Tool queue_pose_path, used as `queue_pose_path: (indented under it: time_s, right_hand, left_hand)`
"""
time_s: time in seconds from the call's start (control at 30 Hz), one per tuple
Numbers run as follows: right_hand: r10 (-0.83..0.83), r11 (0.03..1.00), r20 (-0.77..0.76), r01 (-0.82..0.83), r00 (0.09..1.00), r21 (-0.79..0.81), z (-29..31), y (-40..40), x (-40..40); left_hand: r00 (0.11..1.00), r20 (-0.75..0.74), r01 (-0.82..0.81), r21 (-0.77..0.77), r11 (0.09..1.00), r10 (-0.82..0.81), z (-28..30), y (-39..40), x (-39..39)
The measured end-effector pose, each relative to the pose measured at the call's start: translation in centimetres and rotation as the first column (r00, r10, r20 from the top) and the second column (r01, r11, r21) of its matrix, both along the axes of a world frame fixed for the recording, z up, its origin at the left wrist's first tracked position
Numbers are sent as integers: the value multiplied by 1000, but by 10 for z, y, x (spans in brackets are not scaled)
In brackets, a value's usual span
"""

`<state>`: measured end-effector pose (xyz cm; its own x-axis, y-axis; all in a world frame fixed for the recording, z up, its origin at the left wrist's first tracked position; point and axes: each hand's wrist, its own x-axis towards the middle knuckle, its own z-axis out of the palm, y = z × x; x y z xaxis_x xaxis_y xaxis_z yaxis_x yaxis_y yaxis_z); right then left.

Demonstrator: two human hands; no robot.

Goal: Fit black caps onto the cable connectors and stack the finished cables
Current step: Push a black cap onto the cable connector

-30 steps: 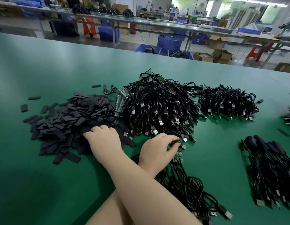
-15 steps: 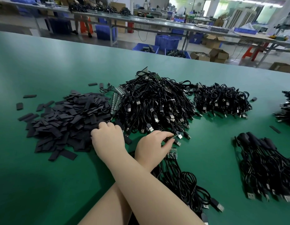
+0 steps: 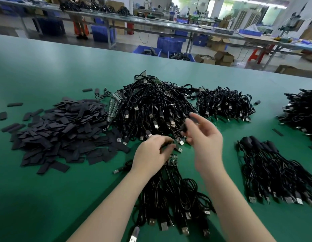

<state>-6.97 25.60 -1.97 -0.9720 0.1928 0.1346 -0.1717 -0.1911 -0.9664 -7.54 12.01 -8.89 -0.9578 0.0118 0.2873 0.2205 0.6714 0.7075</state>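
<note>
- Cable connector (image 3: 172, 158) is pinched by left hand (image 3: 151, 153) near the centre pile.
- Black cap (image 3: 184, 127) is held in right hand (image 3: 204, 137) fingers; it should be aligned squarely before sliding on.

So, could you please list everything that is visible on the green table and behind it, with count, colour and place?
table: one, green, fills the foreground
caps pile: one heap of many flat caps, black, left on the table
big cable pile: one, black with metal plugs, centre
smaller cable pile: one, black, right of centre
far right cable pile: one, black, cut off by the right edge
laid-out cables: one row, black, capped ends away from the person, near right
near cables: one bundle, black, between the forearms
crates: several, blue, on the floor behind
left hand: pinches a cable end, centre
right hand: blurred, fingers curled round something dark, raised beside the left
</note>
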Motion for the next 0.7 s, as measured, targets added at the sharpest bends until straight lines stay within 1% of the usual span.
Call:
queue_pose_path:
  time_s: [0.1,0.2,0.27,0.37,0.43,0.5,0.57,0.7]
  right_hand:
    - [-63,996,66,67,996,-58,-13,25,-3]
    - [-37,995,110,47,993,-93,-30,23,-5]
    - [5,999,131,1,991,-50,-40,20,-3]
    - [50,996,152,-60,987,64,-51,20,1]
    - [49,996,161,-60,986,60,-54,23,3]
    - [48,999,182,-50,982,9,-55,26,3]
    - [60,998,201,-54,978,-32,-56,26,4]
    - [82,995,212,-68,974,-71,-58,25,8]
  left_hand:
    - [997,-53,-55,103,993,61,8,1,2]
    - [991,-66,-102,182,978,116,6,-1,4]
    - [992,-59,-95,192,977,108,5,-2,7]
    - [997,-42,-56,201,978,65,1,-3,8]
    - [999,-40,-1,230,973,11,3,-4,9]
    - [999,-24,53,220,974,-49,5,-4,11]
    - [996,-16,94,170,981,-93,4,-4,12]
    - [996,-15,94,124,988,-93,1,-3,13]
